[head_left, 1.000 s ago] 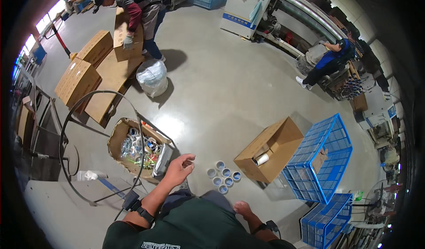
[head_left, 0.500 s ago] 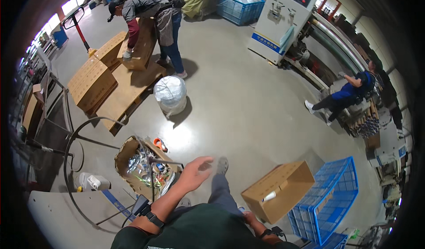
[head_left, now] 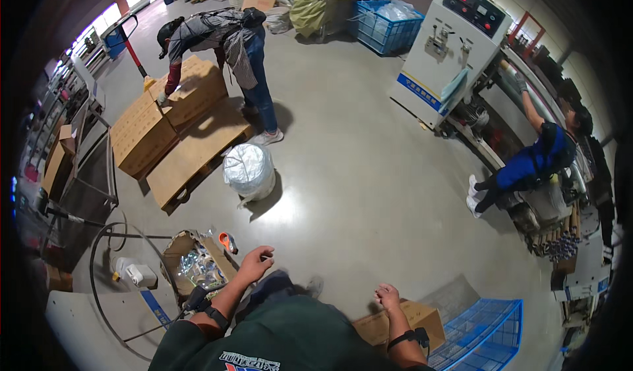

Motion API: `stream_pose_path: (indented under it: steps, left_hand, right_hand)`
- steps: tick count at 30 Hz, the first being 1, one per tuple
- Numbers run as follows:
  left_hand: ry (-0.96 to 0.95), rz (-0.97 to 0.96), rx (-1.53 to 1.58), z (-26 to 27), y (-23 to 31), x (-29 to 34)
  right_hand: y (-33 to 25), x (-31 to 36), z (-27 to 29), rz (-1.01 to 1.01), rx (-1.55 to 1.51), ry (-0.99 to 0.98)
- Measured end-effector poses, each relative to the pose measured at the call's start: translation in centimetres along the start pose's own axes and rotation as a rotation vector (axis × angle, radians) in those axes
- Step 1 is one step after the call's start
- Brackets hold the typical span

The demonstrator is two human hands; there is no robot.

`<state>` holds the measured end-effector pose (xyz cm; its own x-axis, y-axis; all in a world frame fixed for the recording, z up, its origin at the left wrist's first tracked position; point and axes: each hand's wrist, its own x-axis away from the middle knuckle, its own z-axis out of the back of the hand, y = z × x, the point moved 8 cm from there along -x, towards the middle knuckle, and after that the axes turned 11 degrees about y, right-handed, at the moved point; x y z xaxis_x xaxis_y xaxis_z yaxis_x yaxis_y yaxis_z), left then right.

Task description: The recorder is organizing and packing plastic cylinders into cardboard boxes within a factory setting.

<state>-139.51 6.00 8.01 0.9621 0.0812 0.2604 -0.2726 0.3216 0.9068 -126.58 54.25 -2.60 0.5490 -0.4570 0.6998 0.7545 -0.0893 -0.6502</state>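
Note:
My left hand (head_left: 256, 264) hangs in the air, empty, its fingers loosely bent and apart. Below and left of it stands an open carton (head_left: 177, 239) filled with tape rolls and crumpled plastic scraps. An orange-and-black tool (head_left: 227, 242), perhaps a tape dispenser, lies on the floor just past that carton. My right hand (head_left: 388, 296) is raised with half-curled fingers and nothing visible in it. Beneath my right forearm is another open cardboard box (head_left: 422, 318), partly hidden by the arm. A blue plastic crate (head_left: 491, 335) is beside that box.
Ahead on the floor stands a silver-wrapped round bundle (head_left: 249, 170). A co-worker (head_left: 224, 48) bends over cartons (head_left: 142, 137) on a pallet (head_left: 198, 153). At right another person (head_left: 534, 153) reaches into a roller machine (head_left: 455, 41). A curved metal frame (head_left: 92, 285) stands at near left.
The view has shifted as I moved forward. My right hand has risen into view. The co-worker's carton now lies against the others on the pallet. The person at right has reached toward the rollers.

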Motion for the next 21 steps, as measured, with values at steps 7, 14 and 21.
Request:
stream_pose_path:
  steps: [7, 14, 21]
  left_hand:
    - [0.140, 0.555, -0.020, 2.6, -13.9, -7.9]
    - [-0.055, 0.783, 0.206, -1.9, -17.2, -25.3]
    - [-0.073, 0.468, 0.155, -11.4, 3.0, -50.5]
  right_hand:
    - [-3.0, -10.5, -4.4, 0.064, -0.016, -0.173]
    - [-0.9, -17.7, -1.1, 0.635, 0.479, -0.169]
    - [-16.7, -23.5, -7.0, -0.173, -0.046, -0.177]
